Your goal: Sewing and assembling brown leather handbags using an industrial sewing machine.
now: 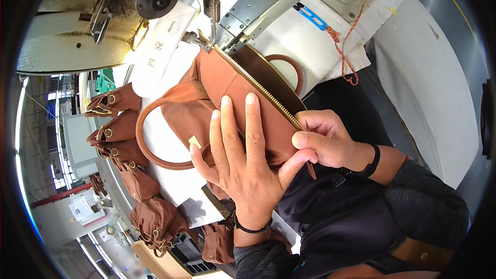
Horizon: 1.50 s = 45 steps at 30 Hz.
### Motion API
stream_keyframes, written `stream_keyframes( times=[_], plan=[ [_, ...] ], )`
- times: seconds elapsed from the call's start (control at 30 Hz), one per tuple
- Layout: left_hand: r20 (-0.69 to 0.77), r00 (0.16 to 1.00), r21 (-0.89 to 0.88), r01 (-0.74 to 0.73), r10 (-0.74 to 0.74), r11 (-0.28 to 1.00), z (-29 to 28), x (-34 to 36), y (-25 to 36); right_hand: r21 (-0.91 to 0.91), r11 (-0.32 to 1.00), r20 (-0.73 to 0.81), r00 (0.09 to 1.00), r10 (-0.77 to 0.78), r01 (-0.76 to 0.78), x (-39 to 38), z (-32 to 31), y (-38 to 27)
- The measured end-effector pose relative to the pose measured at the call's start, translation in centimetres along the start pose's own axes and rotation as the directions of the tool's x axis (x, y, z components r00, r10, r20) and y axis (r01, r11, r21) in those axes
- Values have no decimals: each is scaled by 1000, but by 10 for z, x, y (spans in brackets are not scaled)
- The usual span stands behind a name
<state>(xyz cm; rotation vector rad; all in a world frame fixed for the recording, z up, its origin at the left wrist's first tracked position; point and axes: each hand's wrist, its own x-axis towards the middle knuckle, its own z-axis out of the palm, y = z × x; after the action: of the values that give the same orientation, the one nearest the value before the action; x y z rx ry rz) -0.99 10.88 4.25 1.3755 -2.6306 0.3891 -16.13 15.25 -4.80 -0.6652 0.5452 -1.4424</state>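
- Brown leather handbag (232,98) is seen lying on the white bed of a sewing machine (289,36), with its upper corner pushed up under the needle area at the top of the view.
- A brass-toned zipper (258,89) is run diagonally along the bag's upper edge, from the machine down toward the right hand.
- Two round handles are shown: one large loop (150,144) spread out to the left over the white surface, another (292,67) arched behind the zipper edge.
- A small pale tag (195,141) is seen on the bag just beside the left hand's fingertips.
- The left hand (240,160) is laid flat on the bag's side panel, fingers stretched upward and held close together, the thumb spread out to the right; the leather is pressed down rather than clasped.
- A dark band is worn on the left wrist (251,227).
- The right hand (320,137) is curled into a pinch, thumb and fingers closed on the lower end of the zipper edge.
- A black band is worn on the right wrist (368,163), and both forearms are covered by dark sleeves.
- More brown bags (116,134) are piled along the left side, well apart from the hands.
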Motion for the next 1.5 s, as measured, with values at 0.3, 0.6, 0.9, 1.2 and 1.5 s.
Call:
stream_keyframes(
  times=[0.3, 0.6, 0.9, 1.2, 1.5],
  plan=[
    [10, 1000, -37, -16, 17, 999, -2, 2, -10, -68, 997, -2, 1000, -25, 25, 4, 6, 1],
    [-39, 999, -68, -38, 35, 997, 8, 13, -27, -79, 996, -7, 999, -36, 36, 16, 9, 1],
    [-33, 998, -107, -49, 46, 993, 9, 11, -34, -84, 996, -21, 999, -29, 27, 18, 15, 4],
    [-69, 996, -129, -71, 62, 989, 13, 24, -35, -88, 995, -46, 998, -49, 44, 28, 10, -3],
    [-67, 996, -138, -71, 62, 988, 18, 35, -48, -82, 995, -60, 996, -59, 54, 48, 15, -8]
  ],
)
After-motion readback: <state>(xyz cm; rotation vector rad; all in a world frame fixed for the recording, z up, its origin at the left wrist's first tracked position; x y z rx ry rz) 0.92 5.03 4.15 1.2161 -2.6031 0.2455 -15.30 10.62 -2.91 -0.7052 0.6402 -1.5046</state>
